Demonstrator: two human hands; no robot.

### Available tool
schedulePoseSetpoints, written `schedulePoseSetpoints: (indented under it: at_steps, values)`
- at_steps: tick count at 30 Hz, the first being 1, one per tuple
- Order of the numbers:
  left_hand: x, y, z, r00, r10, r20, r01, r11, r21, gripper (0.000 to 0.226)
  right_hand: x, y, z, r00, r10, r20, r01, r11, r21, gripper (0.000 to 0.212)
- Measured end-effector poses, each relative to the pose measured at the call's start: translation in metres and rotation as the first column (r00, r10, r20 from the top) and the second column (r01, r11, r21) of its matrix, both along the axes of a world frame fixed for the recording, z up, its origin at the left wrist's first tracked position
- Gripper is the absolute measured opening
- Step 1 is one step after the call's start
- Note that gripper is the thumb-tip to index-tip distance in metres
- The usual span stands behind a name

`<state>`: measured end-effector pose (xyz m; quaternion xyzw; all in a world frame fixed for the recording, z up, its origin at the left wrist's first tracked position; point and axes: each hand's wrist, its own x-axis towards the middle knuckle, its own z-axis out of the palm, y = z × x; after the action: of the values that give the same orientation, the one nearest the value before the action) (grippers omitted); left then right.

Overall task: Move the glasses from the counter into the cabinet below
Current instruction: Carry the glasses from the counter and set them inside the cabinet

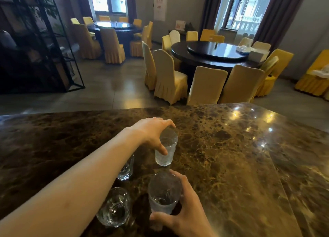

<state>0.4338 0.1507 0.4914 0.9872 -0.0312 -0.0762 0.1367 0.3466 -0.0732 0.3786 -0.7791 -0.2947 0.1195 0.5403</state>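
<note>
Several clear drinking glasses stand on a brown marble counter (222, 147). My left hand (153, 131) reaches across and grips the rim of the far glass (165, 151) from above. Close to me, my right hand (179, 212) is wrapped around the side of a tall near glass (162, 192). A short glass (114, 207) stands at the lower left, free of both hands. Another glass (126, 169) is partly hidden behind my left forearm. The cabinet below is out of view.
Beyond the counter's far edge (124, 110) lies a dining room with round dark tables (213, 53) and chairs in yellow covers (167, 76). A black metal shelf frame (53, 41) stands at the left. The counter stretches bare to the right.
</note>
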Motion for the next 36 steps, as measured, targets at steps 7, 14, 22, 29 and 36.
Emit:
schedulePoseSetpoints:
  at_steps: [7,14,22,29,36]
  values:
    - [0.005,0.006,0.001,0.999,-0.040,-0.017,0.040,0.999,-0.008,0.086,0.005,-0.001,0.015,0.999,0.034,0.025,-0.033,0.999,-0.032,0.085]
    - [0.000,0.020,-0.005,1.000,-0.025,0.013,0.025,0.999,-0.021,0.086,0.007,0.002,0.017,0.997,0.060,0.044,-0.058,0.997,-0.055,0.081]
    - [-0.005,0.027,-0.008,0.999,-0.013,0.036,0.014,1.000,-0.015,0.089,0.014,0.003,0.022,0.990,0.137,-0.012,-0.138,0.986,-0.090,0.080]
    - [-0.009,0.026,-0.012,0.999,0.013,0.045,-0.011,0.999,-0.038,0.089,0.023,-0.002,0.021,0.974,0.210,-0.085,-0.220,0.968,-0.118,0.085]
    - [-0.015,0.024,-0.015,0.998,0.037,0.054,-0.035,0.999,-0.042,0.098,0.025,-0.007,0.026,0.960,0.233,-0.158,-0.248,0.965,-0.083,0.080]
